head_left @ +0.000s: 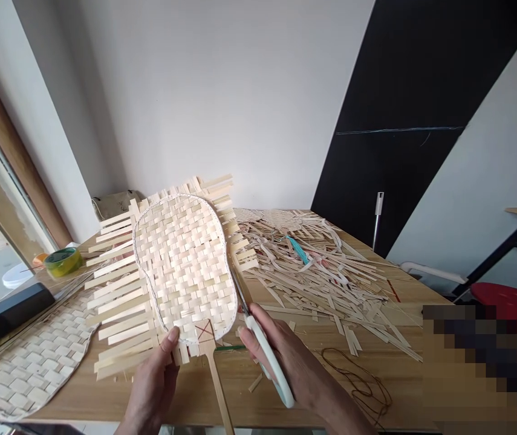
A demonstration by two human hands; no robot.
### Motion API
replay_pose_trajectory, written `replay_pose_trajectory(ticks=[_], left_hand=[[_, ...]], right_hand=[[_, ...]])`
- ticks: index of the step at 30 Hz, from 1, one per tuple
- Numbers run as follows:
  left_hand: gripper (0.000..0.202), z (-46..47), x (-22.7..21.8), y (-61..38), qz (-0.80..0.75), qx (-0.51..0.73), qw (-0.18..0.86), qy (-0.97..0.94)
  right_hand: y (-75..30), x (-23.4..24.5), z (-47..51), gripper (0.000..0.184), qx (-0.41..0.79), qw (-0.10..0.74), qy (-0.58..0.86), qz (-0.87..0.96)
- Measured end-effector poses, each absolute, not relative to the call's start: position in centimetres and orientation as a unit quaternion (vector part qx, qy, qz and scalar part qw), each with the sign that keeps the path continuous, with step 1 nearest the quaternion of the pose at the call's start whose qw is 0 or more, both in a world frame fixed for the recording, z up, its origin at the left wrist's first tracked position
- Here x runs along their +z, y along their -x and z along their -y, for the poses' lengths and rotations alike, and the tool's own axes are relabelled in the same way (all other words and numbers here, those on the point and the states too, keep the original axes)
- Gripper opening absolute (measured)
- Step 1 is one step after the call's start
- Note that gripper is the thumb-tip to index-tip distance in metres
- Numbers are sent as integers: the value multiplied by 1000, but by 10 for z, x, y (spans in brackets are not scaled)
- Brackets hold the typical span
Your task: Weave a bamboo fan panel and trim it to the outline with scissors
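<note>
A woven bamboo fan (pixel 185 266) with untrimmed strip ends sticking out stands tilted up over the wooden table (pixel 403 374). A stitched outline marks its shape, and a thin wooden handle (pixel 218 386) runs down from it. My left hand (pixel 153 386) pinches the fan's lower edge, thumb on the weave. My right hand (pixel 285 362) grips scissors (pixel 262 344) with pale blue-white handles. The blades lie along the fan's right edge.
A heap of cut bamboo strips (pixel 326 266) covers the table to the right. A second woven fan piece (pixel 31 362) lies flat at the left, beside a dark bar (pixel 4 314) and a roll of green tape (pixel 63 261). Brown cord (pixel 362 380) lies near the front edge.
</note>
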State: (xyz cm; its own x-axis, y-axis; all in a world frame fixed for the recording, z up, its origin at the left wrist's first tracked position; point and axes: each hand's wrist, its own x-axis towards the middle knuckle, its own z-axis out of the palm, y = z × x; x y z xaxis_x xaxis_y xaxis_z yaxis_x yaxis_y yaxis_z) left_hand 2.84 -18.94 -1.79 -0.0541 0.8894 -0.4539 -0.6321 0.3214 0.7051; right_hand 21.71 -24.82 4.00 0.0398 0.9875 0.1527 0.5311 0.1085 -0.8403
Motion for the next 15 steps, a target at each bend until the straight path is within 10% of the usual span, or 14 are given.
replay_pose_trajectory(ticks=[15], left_hand=[[17, 189, -17, -30, -443, 571, 679, -127]], right_hand=[[-217, 19, 231, 28, 328, 425, 566, 626]])
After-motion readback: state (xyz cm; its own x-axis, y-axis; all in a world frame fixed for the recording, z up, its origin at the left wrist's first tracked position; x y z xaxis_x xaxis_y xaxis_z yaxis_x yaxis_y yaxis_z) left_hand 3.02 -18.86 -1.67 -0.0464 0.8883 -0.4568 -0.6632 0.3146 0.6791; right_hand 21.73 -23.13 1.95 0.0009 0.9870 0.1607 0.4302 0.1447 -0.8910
